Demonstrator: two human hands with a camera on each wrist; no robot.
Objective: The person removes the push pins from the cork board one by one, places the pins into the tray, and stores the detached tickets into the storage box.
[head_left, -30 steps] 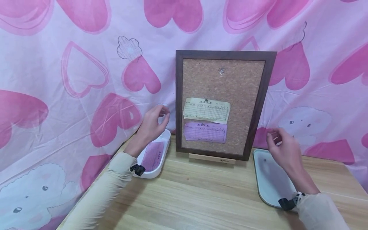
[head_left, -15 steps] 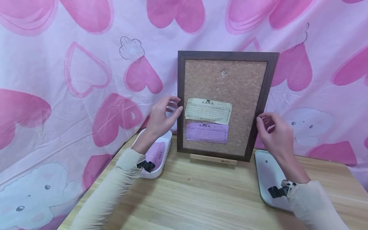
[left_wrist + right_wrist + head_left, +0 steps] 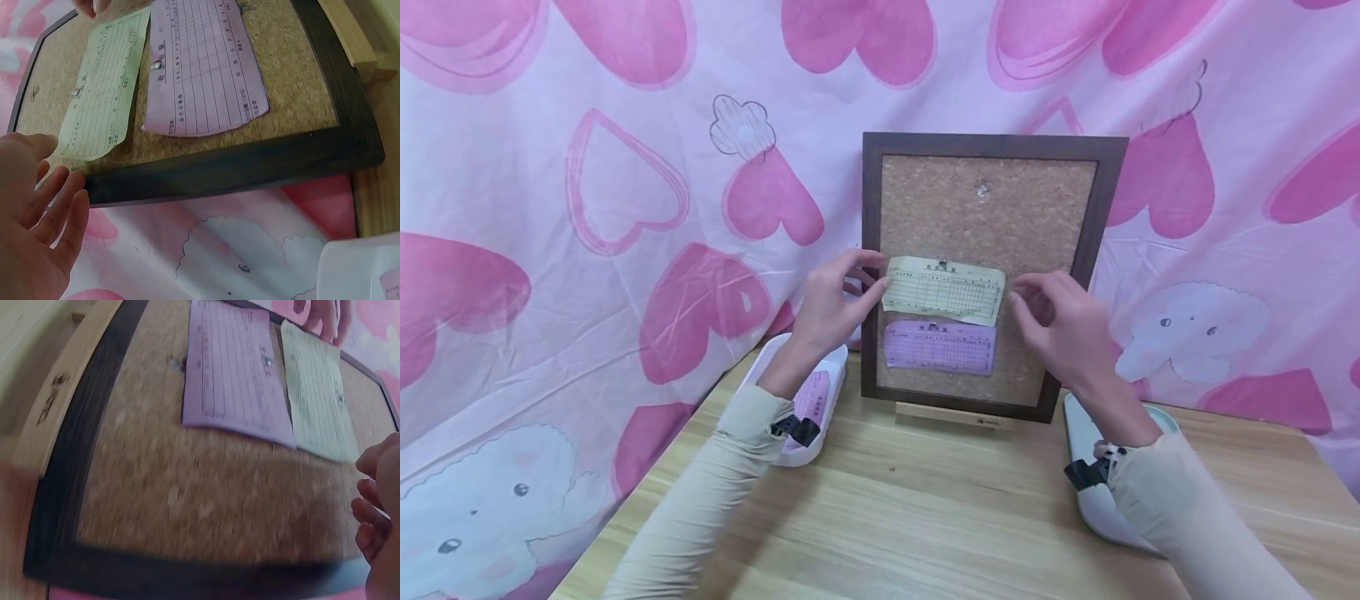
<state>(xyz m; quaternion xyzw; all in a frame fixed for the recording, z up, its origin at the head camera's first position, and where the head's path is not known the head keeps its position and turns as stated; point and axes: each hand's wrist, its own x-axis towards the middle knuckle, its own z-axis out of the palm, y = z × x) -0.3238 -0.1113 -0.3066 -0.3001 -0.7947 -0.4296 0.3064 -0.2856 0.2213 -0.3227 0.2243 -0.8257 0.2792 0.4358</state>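
A framed corkboard (image 3: 977, 225) stands upright, with a pale green printed slip (image 3: 943, 289) pinned above a purple slip (image 3: 940, 347). A small pin (image 3: 156, 64) shows on the purple slip and another pin (image 3: 75, 92) on the green one. My left hand (image 3: 835, 300) is at the green slip's left end, thumb and fingers apart, fingertips over the frame's edge. At that slip's right end is my right hand (image 3: 1063, 329), its fingers loosely bent and its fingertips right by the paper's edge (image 3: 350, 456). Neither hand pinches anything.
On the left, a white tray (image 3: 838, 375) holds more pink-purple slips (image 3: 811, 400). A shallow pale green tray (image 3: 1097, 517) lies to the right, partly under my right forearm. Several clear pins (image 3: 982, 190) sit high on the cork. A wooden foot (image 3: 951, 415) supports the board.
Both hands have moved inward to the green slip: the left rightward from above the white tray, the right leftward from over the green tray, past the frame's right side. The slips stay in place.
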